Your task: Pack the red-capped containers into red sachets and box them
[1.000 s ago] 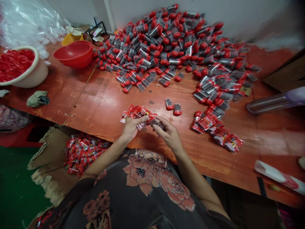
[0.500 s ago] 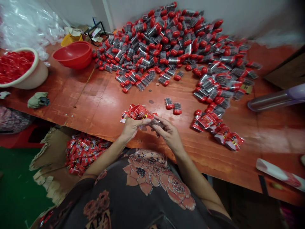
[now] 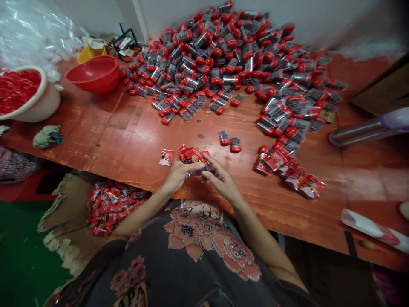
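My left hand [image 3: 179,172] is closed around a red printed plastic wrapper [image 3: 191,154], which sticks up crumpled above the thumb. My right hand [image 3: 220,177] pinches the right end of the same wrapper; a small dark thing, partly hidden, shows between its fingers. Both hands are close together just over the table's near edge. On the table beside my left hand lies a flat red and white printed packet [image 3: 166,157]. Beyond my right hand lie two small clear tubes with red caps and dark contents [image 3: 235,144].
A big heap of red-capped tubes [image 3: 220,64] covers the back of the table. Wrapped red packs [image 3: 311,186] lie at the right. A white tub of red pieces [image 3: 47,98] and a red bowl [image 3: 92,76] stand left. Below, a cardboard box [image 3: 60,204] holds red packs.
The wrapper has bunched up between my hands and shifted slightly right. The flat packet on the table, partly covered before, shows whole now. The view has shifted a little.
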Demonstrator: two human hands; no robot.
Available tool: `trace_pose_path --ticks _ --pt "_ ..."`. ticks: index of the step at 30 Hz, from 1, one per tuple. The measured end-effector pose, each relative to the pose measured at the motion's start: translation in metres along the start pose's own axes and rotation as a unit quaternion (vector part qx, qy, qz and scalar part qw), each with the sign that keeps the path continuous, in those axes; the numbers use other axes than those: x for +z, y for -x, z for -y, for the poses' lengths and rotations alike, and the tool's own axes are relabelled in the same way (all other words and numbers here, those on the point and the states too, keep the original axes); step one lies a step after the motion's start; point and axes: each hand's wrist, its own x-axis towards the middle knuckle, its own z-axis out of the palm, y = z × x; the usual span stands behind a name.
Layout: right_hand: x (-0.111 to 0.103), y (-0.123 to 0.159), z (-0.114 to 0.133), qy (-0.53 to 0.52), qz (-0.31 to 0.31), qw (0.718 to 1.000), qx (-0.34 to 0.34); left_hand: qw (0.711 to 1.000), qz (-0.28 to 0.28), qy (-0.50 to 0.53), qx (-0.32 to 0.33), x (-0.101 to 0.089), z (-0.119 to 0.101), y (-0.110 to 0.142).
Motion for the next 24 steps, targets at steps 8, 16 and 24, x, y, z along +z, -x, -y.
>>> trace_pose_path --ticks 8,16,24 --pt "0.001 -0.005 -0.019 -0.039 -0.099 0.994 0.03 0.998 0.006 0.036 -0.056 0.001 0.022 -0.005" --pt "-0.048 -0.012 -0.044 0.158 -0.242 0.953 0.095 0.991 -0.059 0.089 -0.083 -0.02 0.017 -0.021" --pt "-0.003 -0.023 -0.023 0.168 -0.135 0.973 -0.081 0.993 -0.059 0.089 -0.049 -0.005 0.03 -0.027"
